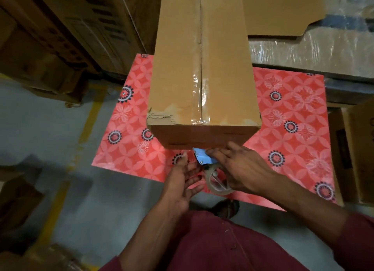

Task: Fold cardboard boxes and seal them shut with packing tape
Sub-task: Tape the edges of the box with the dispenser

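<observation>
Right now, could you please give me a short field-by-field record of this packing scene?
box: cardboard box closed, clear tape along its top seam
surface: red patterned table
tool: blue tape dispenser at the box's near face
right hand: right hand grips the dispenser
left hand: left hand open beside it, fingers straight

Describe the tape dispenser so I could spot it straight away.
Start at the tall cardboard box standing on the red patterned table. Just below its near face, the right hand holds the tape dispenser. Its bright blue head and clear tape roll set it apart.
</observation>
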`<state>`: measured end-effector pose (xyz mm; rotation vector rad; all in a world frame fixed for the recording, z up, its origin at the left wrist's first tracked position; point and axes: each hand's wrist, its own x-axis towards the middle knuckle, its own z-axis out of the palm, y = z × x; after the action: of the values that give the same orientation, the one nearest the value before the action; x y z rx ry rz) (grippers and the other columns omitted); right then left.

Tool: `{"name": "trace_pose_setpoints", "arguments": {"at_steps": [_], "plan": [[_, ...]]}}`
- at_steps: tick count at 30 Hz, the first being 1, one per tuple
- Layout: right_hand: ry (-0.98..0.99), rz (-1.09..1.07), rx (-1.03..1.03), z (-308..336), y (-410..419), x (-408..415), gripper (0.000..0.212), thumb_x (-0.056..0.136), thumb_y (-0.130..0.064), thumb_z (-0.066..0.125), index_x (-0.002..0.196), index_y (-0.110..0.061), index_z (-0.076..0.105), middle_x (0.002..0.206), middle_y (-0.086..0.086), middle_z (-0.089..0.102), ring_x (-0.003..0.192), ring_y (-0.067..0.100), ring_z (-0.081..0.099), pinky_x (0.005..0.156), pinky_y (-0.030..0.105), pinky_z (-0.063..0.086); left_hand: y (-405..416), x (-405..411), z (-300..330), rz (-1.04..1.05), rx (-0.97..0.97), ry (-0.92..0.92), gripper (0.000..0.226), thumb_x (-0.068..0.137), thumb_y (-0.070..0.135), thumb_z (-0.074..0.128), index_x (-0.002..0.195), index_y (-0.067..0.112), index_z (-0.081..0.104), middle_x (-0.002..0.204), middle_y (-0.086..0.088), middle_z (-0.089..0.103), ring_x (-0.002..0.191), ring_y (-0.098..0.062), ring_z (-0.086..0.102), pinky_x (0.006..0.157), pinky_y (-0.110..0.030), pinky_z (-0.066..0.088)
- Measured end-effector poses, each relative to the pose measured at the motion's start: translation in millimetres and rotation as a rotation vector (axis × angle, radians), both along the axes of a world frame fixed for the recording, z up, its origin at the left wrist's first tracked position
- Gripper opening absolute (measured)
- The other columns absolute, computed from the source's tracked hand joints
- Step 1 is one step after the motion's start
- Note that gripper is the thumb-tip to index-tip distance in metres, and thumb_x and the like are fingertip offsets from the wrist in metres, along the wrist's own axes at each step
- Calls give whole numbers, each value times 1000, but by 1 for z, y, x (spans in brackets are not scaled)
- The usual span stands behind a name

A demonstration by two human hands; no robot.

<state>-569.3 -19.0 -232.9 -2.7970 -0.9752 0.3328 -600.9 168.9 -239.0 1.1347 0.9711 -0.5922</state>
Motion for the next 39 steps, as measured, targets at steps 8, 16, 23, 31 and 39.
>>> {"name": "trace_pose_setpoints", "arguments": {"at_steps": [8,16,23,31,39], "plan": [[-48,141,17,51,45,20,59,86,-45,39,141,-24,40,121,-2,60,101,24,50,61,39,51,52,4,43,58,11,-89,32,98,42,59,106,16,76,89,-2,76,93,-23,67,78,-39,47],[-27,234,119,114,106,65,60,92,-58,60,142,-34,40,131,1,45,70,30,60,58,41,52,102,41,81,160,48,-302,27,98,12,47,87,19,71,77,0,72,72,-17,68,74,-36,55],[-47,275,41,147,114,106,56,87,-59,65,140,-45,50,129,-4,52,107,22,60,72,33,45,112,67,79,174,114,-380,22,101,4,53,93,7,73,69,-6,72,52,-13,66,50,-24,54],[80,282,-194,158,110,110,59,86,-48,73,143,-46,56,108,-2,59,92,20,55,76,38,52,91,76,50,181,227,-377,34,105,14,62,72,6,65,50,-4,57,35,-10,43,38,-20,42],[149,242,-321,172,98,121,60,82,-47,79,139,-45,61,92,-7,63,79,15,49,71,33,48,109,78,27,194,262,-320,26,100,23,72,80,9,65,66,-1,60,45,-10,39,43,-24,42]]}}
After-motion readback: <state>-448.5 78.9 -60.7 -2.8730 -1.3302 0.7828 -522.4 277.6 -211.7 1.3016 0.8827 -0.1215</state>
